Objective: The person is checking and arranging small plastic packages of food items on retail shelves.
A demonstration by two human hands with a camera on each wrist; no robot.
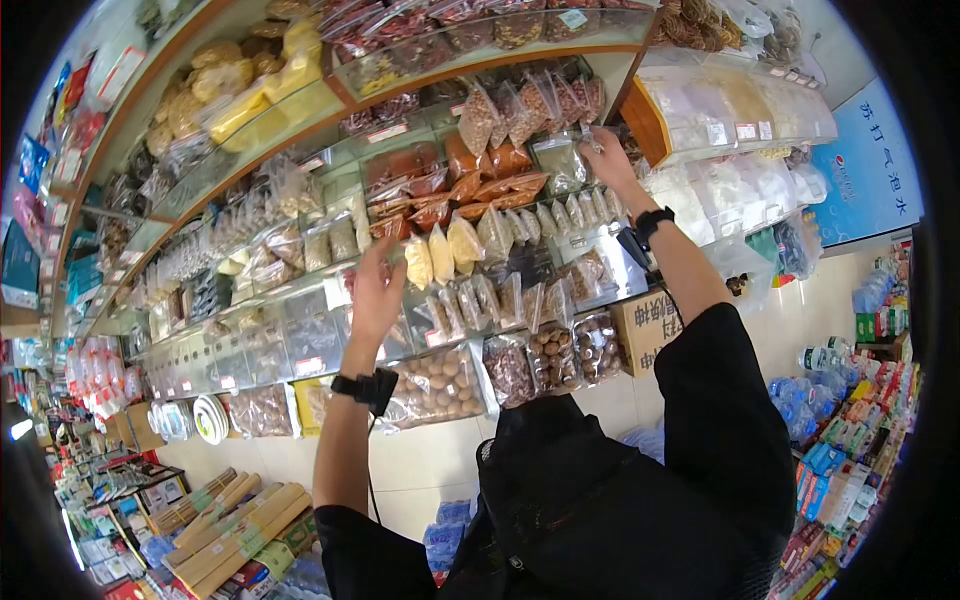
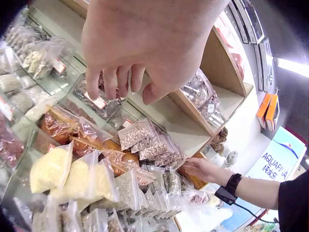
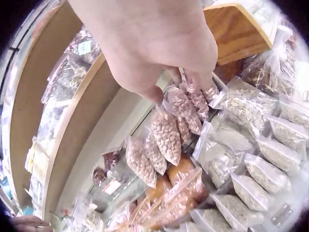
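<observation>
My right hand (image 1: 608, 160) is at the right end of a row of clear bags of pinkish kernels (image 3: 165, 133) on the upper shelf. In the right wrist view its thumb and fingers (image 3: 195, 79) bend down around the tops of these bags and pinch one; the fingertips are partly hidden. My left hand (image 1: 378, 290) hovers over the lower shelf, fingers loosely spread, holding nothing. Beside it are bags of pale yellow grains (image 1: 440, 252). Orange-brown bags (image 1: 510, 187) lie just below the pinkish row.
Glass dividers and wooden shelf edges (image 1: 490, 60) curve above the hands. A wooden end panel (image 3: 236, 34) stands close to the right hand. Small bags of pale seeds (image 3: 268, 174) line the shelf in front. Sacks of brown round goods (image 1: 435, 385) stand at the base, near a cardboard box (image 1: 645, 330).
</observation>
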